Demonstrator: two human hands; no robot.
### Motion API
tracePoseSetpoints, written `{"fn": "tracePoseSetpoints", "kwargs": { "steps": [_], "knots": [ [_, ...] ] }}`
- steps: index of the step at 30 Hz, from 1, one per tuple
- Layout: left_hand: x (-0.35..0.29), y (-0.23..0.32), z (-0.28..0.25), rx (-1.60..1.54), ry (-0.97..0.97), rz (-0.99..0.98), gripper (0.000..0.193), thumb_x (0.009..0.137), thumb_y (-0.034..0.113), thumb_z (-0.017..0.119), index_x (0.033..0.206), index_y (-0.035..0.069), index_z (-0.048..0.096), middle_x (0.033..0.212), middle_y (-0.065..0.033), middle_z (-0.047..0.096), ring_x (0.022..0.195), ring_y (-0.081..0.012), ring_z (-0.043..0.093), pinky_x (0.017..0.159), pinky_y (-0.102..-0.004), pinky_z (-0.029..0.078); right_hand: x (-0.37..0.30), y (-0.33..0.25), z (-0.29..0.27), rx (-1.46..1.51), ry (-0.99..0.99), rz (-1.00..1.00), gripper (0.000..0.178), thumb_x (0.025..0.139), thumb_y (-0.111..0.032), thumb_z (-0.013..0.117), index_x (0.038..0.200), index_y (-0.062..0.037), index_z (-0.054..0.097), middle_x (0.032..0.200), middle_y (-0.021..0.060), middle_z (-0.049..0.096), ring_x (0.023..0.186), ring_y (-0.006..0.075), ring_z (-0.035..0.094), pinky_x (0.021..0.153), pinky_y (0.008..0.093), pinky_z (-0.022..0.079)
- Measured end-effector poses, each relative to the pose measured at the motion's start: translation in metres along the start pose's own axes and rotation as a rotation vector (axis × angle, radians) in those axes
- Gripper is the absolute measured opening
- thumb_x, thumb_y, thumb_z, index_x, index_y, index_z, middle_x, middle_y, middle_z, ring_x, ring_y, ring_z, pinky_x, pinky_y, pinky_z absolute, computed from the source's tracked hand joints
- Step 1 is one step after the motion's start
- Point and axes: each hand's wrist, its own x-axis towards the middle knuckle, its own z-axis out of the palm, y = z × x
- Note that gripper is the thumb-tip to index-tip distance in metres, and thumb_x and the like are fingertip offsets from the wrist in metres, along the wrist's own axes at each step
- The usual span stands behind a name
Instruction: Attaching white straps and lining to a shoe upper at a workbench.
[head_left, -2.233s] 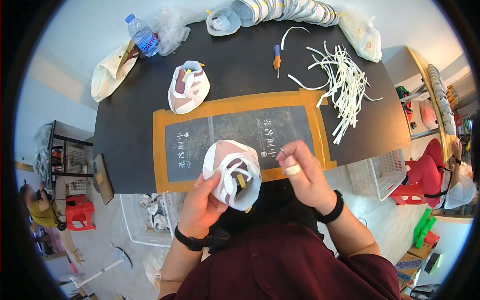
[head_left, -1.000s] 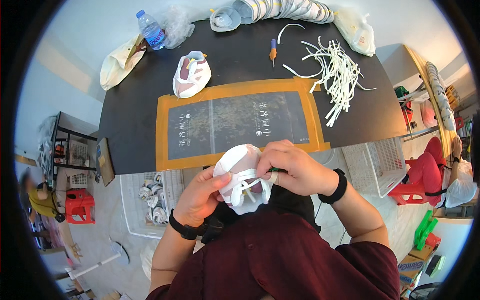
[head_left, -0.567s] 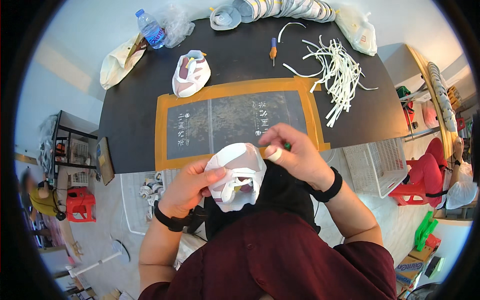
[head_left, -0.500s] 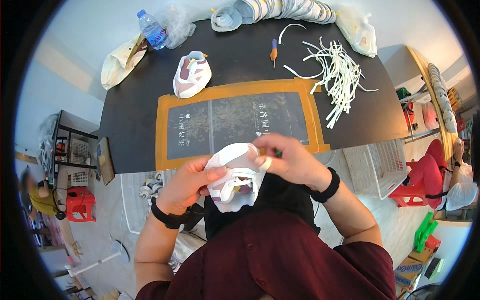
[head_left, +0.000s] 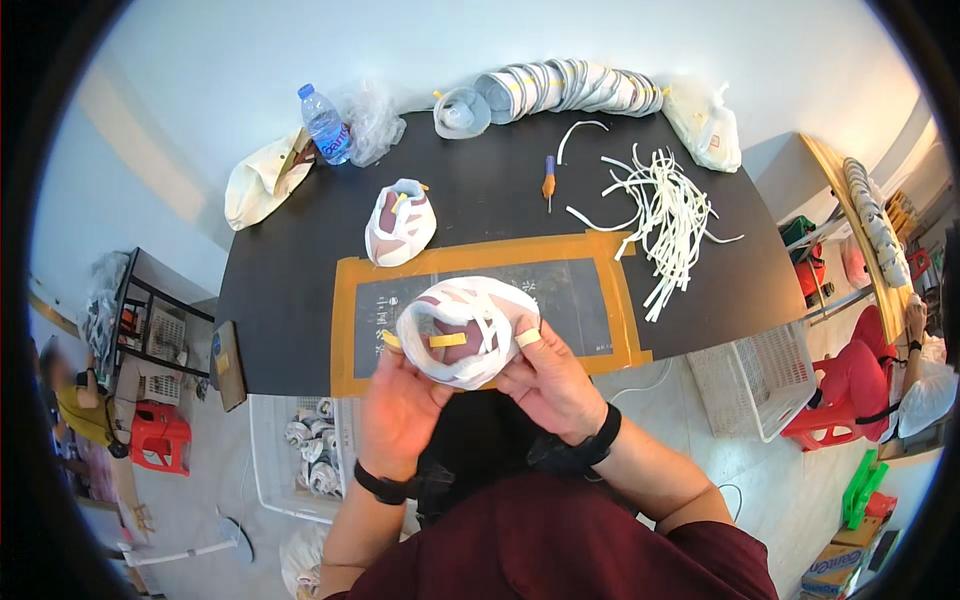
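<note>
A white and mauve shoe upper is held above the front of the black table, its collar opening turned up and to the left. My right hand grips it at the toe, thumb on top, with a pale yellow band round the thumb. At the heel end my left hand takes hold beside a yellow tab, its fingers partly hidden beneath. Laces cross the front, and a yellow strip shows inside the collar. Farther back on the table stands a similar shoe upper.
White laces lie heaped at the right, with an awl beside them. Along the back are nested uppers, a plastic bag, a water bottle and a cloth bag. Tape borders a dark mat. Crates stand below.
The shoe upper has moved up over the mat and turned, its collar now to the left. My right hand has shifted to the toe, my left to the heel. The view has tilted upward.
</note>
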Motion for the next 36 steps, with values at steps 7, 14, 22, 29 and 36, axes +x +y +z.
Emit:
{"fn": "tracePoseSetpoints", "kwargs": {
  "steps": [7, 14, 22, 29, 36],
  "knots": [
    [0.000, -0.022, 0.017, 0.013, -0.120, 0.185, 0.044, 0.097, 0.009, 0.053, 0.139, 0.008, 0.044, 0.135, -0.0140, 0.054, 0.124, -0.0286, 0.056, 0.099, -0.0445, 0.053, 0.000, 0.006, 0.003, 0.037, 0.011, 0.153, 0.035, 0.107, -0.033, 0.041, 0.131, -0.0110, 0.054, 0.096, -0.0033, 0.065, 0.052, 0.0020, 0.026, 0.055, 0.0200, 0.029],
    [-0.020, -0.010, -0.026, 1.227, -0.228, 0.482, 0.044, 0.087, 0.010, 0.062, 0.130, 0.000, 0.055, 0.130, -0.0164, 0.059, 0.119, -0.0287, 0.059, 0.098, -0.0397, 0.047, -0.004, 0.026, -0.012, 0.088, -0.104, 0.284, 0.035, 0.104, -0.030, 0.045, 0.129, -0.0055, 0.053, 0.107, 0.0061, 0.069, 0.088, 0.0139, 0.067, 0.084, 0.0341, 0.055],
    [-0.022, -0.002, -0.017, 1.937, -0.090, 1.098, 0.030, 0.083, 0.024, 0.063, 0.101, 0.002, 0.068, 0.115, -0.0188, 0.061, 0.098, -0.0345, 0.057, 0.080, -0.0380, 0.045, -0.003, 0.023, 0.006, 0.205, -0.060, 0.282, 0.027, 0.105, -0.025, 0.046, 0.129, -0.0135, 0.053, 0.087, -0.0069, 0.057, 0.055, 0.0016, 0.033, 0.056, 0.0188, 0.033],
    [-0.030, -0.027, -0.017, 1.041, -0.070, 0.586, 0.054, 0.076, 0.023, 0.072, 0.123, -0.001, 0.057, 0.128, -0.0153, 0.056, 0.120, -0.0294, 0.054, 0.102, -0.0409, 0.042, -0.006, 0.028, 0.022, 0.029, 0.004, 0.204, 0.039, 0.107, -0.036, 0.042, 0.138, -0.0130, 0.049, 0.095, -0.0043, 0.059, 0.064, 0.0025, 0.040, 0.071, 0.0231, 0.047],
    [-0.031, -0.043, -0.020, 0.873, 0.065, 0.400, 0.047, 0.088, 0.012, 0.064, 0.132, 0.000, 0.052, 0.131, -0.0095, 0.055, 0.123, -0.0187, 0.052, 0.102, -0.0348, 0.041, -0.009, 0.030, 0.017, -0.370, 0.060, 0.067, 0.040, 0.103, -0.031, 0.053, 0.135, -0.0086, 0.048, 0.108, 0.0003, 0.059, 0.090, 0.0062, 0.053, 0.077, 0.0234, 0.046]
  ]
}}
